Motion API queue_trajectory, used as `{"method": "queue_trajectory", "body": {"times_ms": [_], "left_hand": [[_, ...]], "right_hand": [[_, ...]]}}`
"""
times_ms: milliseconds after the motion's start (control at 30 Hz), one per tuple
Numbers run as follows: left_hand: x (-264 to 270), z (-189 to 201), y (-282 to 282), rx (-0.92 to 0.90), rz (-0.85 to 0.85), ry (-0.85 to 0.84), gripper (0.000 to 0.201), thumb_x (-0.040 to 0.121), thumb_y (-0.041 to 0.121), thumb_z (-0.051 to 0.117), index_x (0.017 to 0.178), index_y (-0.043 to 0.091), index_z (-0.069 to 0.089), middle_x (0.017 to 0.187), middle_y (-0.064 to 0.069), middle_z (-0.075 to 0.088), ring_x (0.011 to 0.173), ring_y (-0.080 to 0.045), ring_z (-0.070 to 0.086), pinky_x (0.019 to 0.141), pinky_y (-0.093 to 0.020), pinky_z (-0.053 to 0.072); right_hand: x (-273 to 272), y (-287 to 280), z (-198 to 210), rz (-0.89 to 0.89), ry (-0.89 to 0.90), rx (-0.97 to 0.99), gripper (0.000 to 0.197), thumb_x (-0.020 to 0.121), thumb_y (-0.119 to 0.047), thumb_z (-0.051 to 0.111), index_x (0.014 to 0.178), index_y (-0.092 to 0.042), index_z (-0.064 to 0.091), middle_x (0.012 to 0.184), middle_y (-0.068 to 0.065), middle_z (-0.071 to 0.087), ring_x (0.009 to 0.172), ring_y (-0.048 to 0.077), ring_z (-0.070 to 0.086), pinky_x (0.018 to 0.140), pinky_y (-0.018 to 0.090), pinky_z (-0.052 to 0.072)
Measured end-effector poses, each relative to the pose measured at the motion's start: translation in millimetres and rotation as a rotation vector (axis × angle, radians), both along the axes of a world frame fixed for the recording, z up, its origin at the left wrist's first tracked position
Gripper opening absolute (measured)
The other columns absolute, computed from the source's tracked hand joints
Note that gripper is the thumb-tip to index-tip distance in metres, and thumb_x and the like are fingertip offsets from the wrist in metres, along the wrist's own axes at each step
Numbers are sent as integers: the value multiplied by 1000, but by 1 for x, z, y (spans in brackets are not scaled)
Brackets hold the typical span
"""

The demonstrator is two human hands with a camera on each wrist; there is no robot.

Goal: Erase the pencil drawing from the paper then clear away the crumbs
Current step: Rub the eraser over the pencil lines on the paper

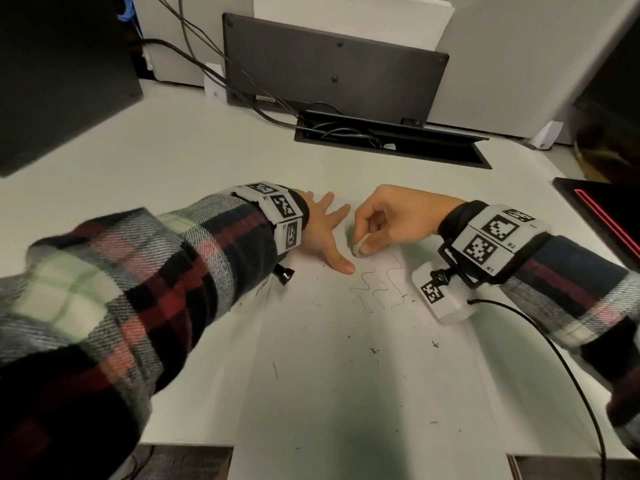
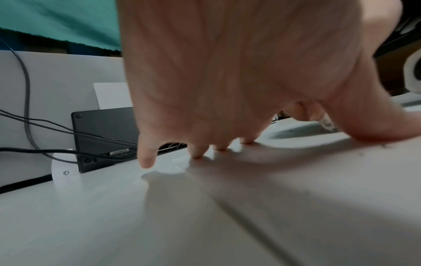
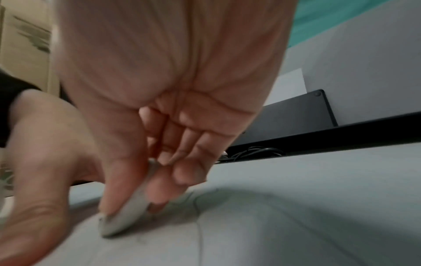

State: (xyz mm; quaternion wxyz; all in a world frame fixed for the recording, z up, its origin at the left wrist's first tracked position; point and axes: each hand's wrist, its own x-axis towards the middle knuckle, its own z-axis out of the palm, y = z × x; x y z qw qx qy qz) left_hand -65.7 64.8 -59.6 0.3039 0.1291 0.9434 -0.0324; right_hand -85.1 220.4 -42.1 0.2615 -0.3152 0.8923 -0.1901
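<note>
A white sheet of paper (image 1: 346, 393) lies on the desk and reaches past its near edge. A faint wavy pencil drawing (image 1: 377, 289) sits near its far end. Dark eraser crumbs (image 1: 374, 350) are scattered over the sheet. My right hand (image 1: 367, 233) pinches a worn white eraser (image 1: 359, 247) between thumb and fingers, its tip on the paper (image 3: 296, 225) above the drawing; the eraser (image 3: 127, 217) shows close in the right wrist view. My left hand (image 1: 325, 230) lies flat with spread fingers (image 2: 198, 151) pressing the paper's far left corner, thumb beside the eraser.
A dark cable tray (image 1: 391, 142) with cords is sunk into the desk behind the hands. A black panel (image 1: 332, 64) stands behind it. A dark monitor (image 1: 59, 74) fills the far left. A black device with red lines (image 1: 606, 216) lies at the right.
</note>
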Motion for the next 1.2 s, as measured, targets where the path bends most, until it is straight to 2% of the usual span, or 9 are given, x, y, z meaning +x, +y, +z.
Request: {"method": "queue_trajectory", "body": {"times_ms": [167, 367, 533, 700, 833, 900, 1033, 1133, 1200], "left_hand": [[-2, -1, 0, 3, -6, -7, 113, 68, 78, 51, 143, 36, -22, 153, 0, -27, 142, -30, -19, 114, -50, -3], [-1, -1, -1, 6, 4, -5, 113, 68, 79, 51, 143, 37, -22, 154, 1, -26, 143, -29, -18, 114, -49, -2], [-1, 1, -1, 6, 6, 1, 115, 68, 78, 51, 143, 33, -23, 154, 2, -26, 143, -28, -17, 114, -49, -2], [-2, -3, -4, 16, 4, 3, 124, 65, 78, 56, 144, 25, -23, 154, 3, -27, 143, -25, -19, 114, -47, -3], [-1, -2, -4, 30, 12, -1, 123, 65, 77, 56, 145, 26, -23, 153, 3, -27, 142, -25, -19, 114, -46, -4], [-1, -2, -4, 40, 11, -4, 123, 65, 76, 57, 145, 26, -22, 153, 3, -27, 142, -25, -19, 114, -46, -4], [-1, -2, -4, 41, 6, 0, 123, 66, 76, 57, 145, 26, -22, 153, 3, -27, 142, -26, -20, 114, -46, -5], [-1, -1, -4, 41, 10, -7, 122, 66, 75, 58, 145, 26, -22, 153, 3, -27, 142, -26, -20, 114, -45, -5], [-1, -1, -4, 37, 10, -9, 122, 67, 74, 58, 145, 26, -22, 153, 2, -27, 142, -26, -19, 115, -44, -4]], "right_hand": [[-14, -5, -3, -16, 254, 35, 8, 79, -13, 71, 80, -20, 68, 85, 0, 71, 59, -1, 52, 66, 17, 45], [-3, 1, -1, 8, 11, 23, 6, 77, -10, 73, 83, -11, 71, 84, 13, 72, 66, 15, 59, 66, 19, 50], [-17, -3, -4, -18, 201, 19, 6, 78, -14, 73, 81, -17, 68, 78, -8, 68, 60, -8, 54, 74, 26, 49], [-15, -2, -4, -45, 171, 9, 6, 79, -13, 72, 79, -17, 68, 76, -9, 68, 59, 0, 54, 73, 28, 51], [-1, -7, -1, -1, -30, -39, 7, 78, -9, 72, 78, -16, 69, 78, 7, 71, 63, 13, 61, 66, 23, 53], [1, -8, -2, 33, -40, -29, 7, 78, -9, 72, 79, -15, 70, 83, 12, 72, 63, 10, 60, 64, 19, 51], [-10, -9, -3, -23, 227, 0, 4, 78, -14, 73, 82, -14, 71, 82, 1, 72, 58, -6, 55, 70, 22, 50], [0, -9, 0, 3, 60, -7, 6, 78, -10, 73, 77, -15, 70, 67, -10, 68, 54, -1, 56, 61, 15, 48], [4, -11, -1, 35, -3, 2, 6, 78, -10, 73, 77, -14, 70, 69, -2, 68, 54, 2, 55, 58, 12, 47]]}}
